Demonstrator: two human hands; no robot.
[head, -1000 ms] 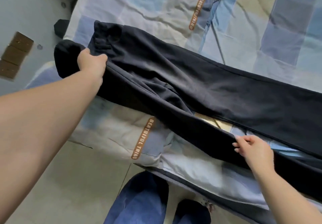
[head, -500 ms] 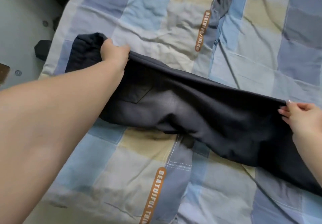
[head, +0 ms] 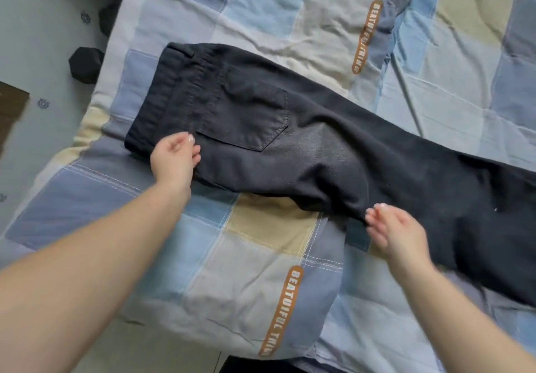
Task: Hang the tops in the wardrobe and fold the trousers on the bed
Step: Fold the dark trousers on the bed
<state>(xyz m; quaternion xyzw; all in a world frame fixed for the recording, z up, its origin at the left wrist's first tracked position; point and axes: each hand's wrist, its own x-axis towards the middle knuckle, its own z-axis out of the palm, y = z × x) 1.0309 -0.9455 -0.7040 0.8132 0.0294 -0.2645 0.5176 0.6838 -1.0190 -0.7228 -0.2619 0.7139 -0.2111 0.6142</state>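
Note:
Dark grey trousers lie flat on the bed, folded lengthwise, with the waistband at the left, a back pocket facing up and the legs running off the right edge of view. My left hand rests on the near edge just below the waistband, fingers loosely bent and gripping nothing. At the near edge by the crotch seam is my right hand, blurred. Its relaxed fingertips just touch the fabric.
The patchwork blue, beige and grey bedspread covers the bed. Grey floor shows at the left with a small black object beside the bed. A dark strip of cloth lies on the cover at the back.
The trousers went from held up to lying flat on the bed. Both hands let go of the top edge and came back to the near edge.

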